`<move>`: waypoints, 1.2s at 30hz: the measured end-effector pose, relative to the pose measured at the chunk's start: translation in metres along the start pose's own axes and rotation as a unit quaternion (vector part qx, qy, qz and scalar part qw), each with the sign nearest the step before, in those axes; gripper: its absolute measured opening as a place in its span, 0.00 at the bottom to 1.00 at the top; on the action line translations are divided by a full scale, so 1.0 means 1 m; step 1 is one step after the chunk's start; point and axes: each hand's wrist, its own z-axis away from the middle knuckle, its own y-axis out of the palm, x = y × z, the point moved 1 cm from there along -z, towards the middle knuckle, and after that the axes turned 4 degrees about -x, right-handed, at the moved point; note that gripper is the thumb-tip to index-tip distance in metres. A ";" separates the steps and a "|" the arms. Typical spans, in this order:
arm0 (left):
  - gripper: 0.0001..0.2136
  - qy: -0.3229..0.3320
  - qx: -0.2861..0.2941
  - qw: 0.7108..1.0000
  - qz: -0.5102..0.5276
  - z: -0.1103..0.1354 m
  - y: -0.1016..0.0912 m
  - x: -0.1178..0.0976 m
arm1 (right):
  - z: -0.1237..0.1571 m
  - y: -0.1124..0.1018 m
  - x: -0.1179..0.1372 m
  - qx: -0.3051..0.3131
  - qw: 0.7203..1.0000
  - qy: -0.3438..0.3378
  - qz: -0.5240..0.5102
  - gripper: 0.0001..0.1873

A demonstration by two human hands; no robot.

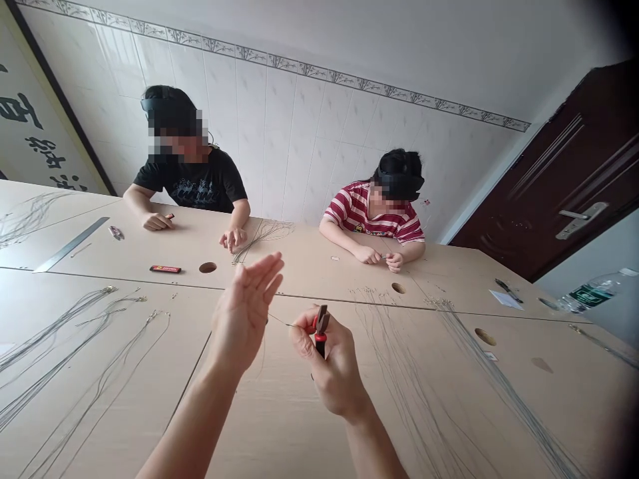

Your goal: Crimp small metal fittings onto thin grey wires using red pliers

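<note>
My right hand (329, 362) is closed around red-handled pliers (321, 329), whose dark jaws point up. A thin wire (279, 320) runs from that hand's fingertips leftward to my left hand. My left hand (247, 309) is raised above the table with its fingers stretched out and together, palm facing right. The wire's end seems to touch its palm side. Both hands hover over the light wooden table (279, 412).
Bundles of thin wires lie left (74, 339) and right (479, 372) of my hands. Two other people sit across the table, each handling small parts. A metal ruler (70, 245), a red-black bar (165, 269), table holes (208, 267), another pair of pliers (508, 289) and a water bottle (592, 293) are also in view.
</note>
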 end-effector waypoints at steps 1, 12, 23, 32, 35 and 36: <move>0.18 -0.019 0.025 0.999 -0.025 0.003 0.002 0.003 | 0.000 -0.001 0.000 -0.005 1.000 -0.004 0.005 0.11; 0.20 0.037 0.148 0.922 -0.355 0.035 0.020 0.016 | -0.004 -0.018 -0.001 -0.082 0.996 -0.030 0.012 0.11; 0.22 0.080 0.127 0.910 -0.386 0.040 0.019 0.021 | -0.005 -0.021 -0.002 -0.097 0.993 -0.045 0.053 0.11; 0.15 0.038 0.099 0.935 -0.339 0.042 0.018 0.020 | -0.004 -0.021 -0.007 -0.116 0.981 -0.094 0.125 0.08; 0.12 0.040 0.098 0.927 -0.360 0.040 0.019 0.019 | -0.003 -0.021 -0.008 -0.117 0.978 -0.103 0.137 0.08; 0.12 0.039 0.098 0.925 -0.366 0.039 0.019 0.018 | -0.003 -0.022 -0.008 -0.117 0.978 -0.103 0.139 0.08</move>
